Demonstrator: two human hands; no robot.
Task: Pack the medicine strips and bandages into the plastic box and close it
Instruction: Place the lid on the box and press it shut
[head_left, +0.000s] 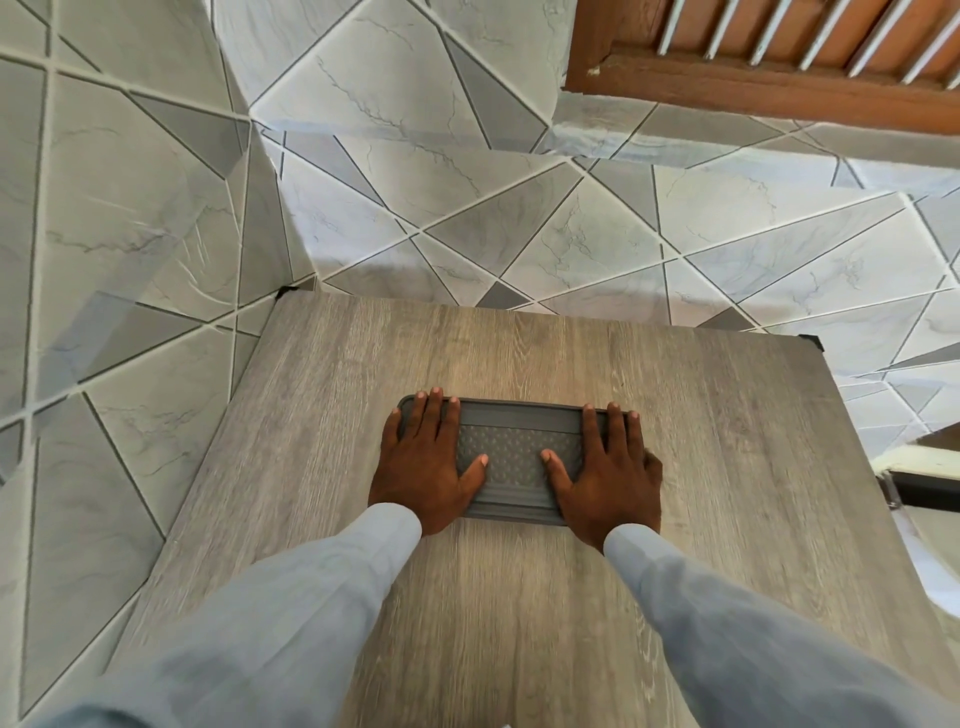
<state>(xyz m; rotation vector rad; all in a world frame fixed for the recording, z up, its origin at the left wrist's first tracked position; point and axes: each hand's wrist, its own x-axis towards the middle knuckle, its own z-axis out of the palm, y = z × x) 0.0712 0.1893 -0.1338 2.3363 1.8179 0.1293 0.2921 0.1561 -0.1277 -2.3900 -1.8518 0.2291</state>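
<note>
Head view: both hands lie flat on the closed plastic box (519, 457) on the bench (727, 467).

The grey box lies lid-up near the middle of the wood-grain bench, its long side running across. The left hand (428, 465) is spread wide, palm down on the box's left end, fingers reaching its far edge, thumb pointing inward over the dimpled lid. The right hand (605, 470) mirrors it on the box's right end, fingers open and flat, gripping nothing. Pale blue sleeves (291, 613) cover both arms. Beyond the bench lies grey patterned tile floor (467, 208).
</note>
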